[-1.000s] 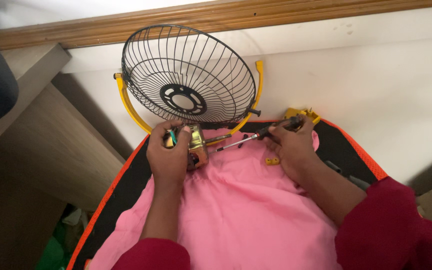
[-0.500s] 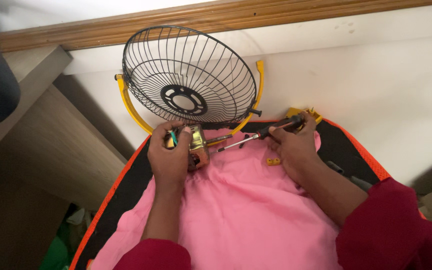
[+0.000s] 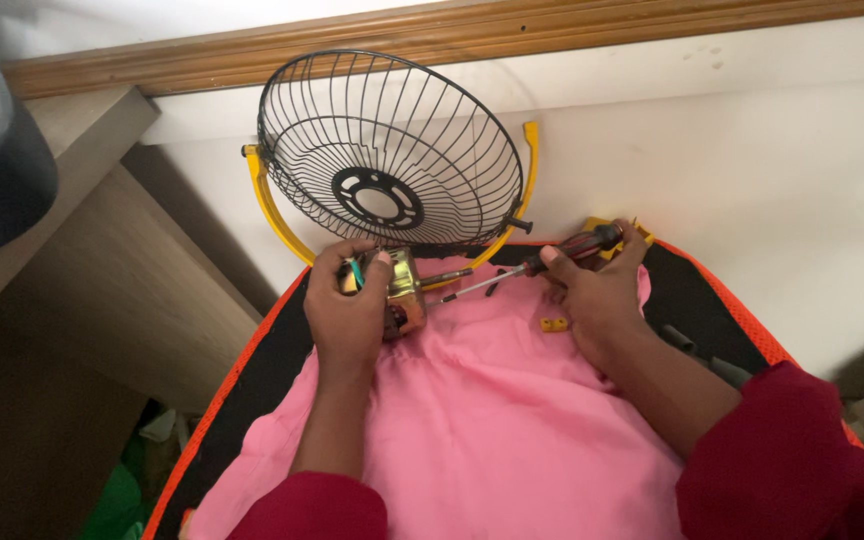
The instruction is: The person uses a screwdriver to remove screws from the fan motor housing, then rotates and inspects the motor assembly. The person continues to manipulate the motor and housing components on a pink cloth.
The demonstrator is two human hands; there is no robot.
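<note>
Screwdriver [image 3: 542,262] now lies at a shallower slant than in the two earlier frames: its dark red handle sits upper right of centre, its bright shaft runs down-left, and the tip rests close to the side of the small fan motor [image 3: 404,293], just right of the protruding shaft stub; whether the tip is seated in a screw head cannot be told. Right hand [image 3: 592,295] is clenched round the handle, forefinger laid along it. Left hand [image 3: 347,305] is closed round the brass-coloured motor body at centre frame, thumb on top, with green and blue wires showing between the fingers. Compared with one second ago both hands sit in nearly the same place; only the tool angle and the wrist have shifted slightly, so the work in hand reads as a slow turning or probing at the motor, not a change of step. Wire fan guard [image 3: 382,150] with its yellow bracket [image 3: 272,215] stands tilted behind the motor, upper centre. A small yellow clip [image 3: 553,324] lies on the pink cloth [image 3: 492,430], just left of the right hand. Cloth covers a black, orange-edged mat [image 3: 252,370].
</note>
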